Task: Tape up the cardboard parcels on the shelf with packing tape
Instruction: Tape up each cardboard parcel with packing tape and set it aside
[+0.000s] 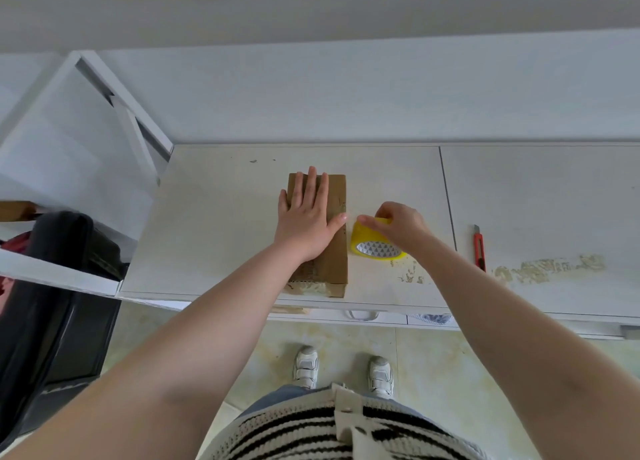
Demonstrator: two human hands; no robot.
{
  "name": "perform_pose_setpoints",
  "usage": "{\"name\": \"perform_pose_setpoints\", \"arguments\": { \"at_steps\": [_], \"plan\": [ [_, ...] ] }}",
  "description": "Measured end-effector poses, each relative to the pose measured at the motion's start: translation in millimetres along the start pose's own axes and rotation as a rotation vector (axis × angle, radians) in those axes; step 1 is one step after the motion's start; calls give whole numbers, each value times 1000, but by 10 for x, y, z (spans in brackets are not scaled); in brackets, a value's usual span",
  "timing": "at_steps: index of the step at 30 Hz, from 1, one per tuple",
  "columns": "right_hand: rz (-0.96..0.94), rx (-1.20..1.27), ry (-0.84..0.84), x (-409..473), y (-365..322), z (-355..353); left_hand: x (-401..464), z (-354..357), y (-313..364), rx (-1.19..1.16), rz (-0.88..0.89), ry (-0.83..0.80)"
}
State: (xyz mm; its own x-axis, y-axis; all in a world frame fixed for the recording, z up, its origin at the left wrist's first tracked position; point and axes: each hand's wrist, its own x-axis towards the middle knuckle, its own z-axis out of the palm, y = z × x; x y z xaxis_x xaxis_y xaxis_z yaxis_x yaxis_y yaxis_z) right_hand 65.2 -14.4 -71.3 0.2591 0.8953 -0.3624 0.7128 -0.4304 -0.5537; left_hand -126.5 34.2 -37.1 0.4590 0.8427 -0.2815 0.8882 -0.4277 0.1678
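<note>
Cardboard parcel lies flat on the white shelf top, its near end at the front edge, and much of its upper face is hidden under the left hand and forearm. What shows is plain brown, long and narrow, with a rough, glossy patch on the near end that may be tape; I cannot be sure. That left hand presses down with fingers straight and spread, thumb reaching to the parcel's right edge. Just right of the parcel, the right hand grips a yellow tape roll, fingers curled over its top, covering its far side. Any strip between roll and parcel is too faint to make out. Well to the right lies a red utility knife
</note>
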Motion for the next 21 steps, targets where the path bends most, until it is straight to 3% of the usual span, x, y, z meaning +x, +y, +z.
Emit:
{"name": "perform_pose_setpoints", "arguments": {
  "at_steps": [5,7,9,11,13,21],
  "plan": [
    [-5,164,249,-86,264,-74,1,-12,11,6,-14,-8],
    [128,121,443,-188,511,-118,1,-14,15,9,-11,-13],
    [379,40,550,-291,790,-153,6,-12,18,15,-11,-15],
    [592,14,568,-359,1032,-159,9,-11,17,15,-13,-17],
    [680,46,527,-373,1209,-132,13,-14,14,18,-14,-21],
    [717,59,324,-316,1402,-207,12,-29,9,18,-12,-41]
  ]
}}
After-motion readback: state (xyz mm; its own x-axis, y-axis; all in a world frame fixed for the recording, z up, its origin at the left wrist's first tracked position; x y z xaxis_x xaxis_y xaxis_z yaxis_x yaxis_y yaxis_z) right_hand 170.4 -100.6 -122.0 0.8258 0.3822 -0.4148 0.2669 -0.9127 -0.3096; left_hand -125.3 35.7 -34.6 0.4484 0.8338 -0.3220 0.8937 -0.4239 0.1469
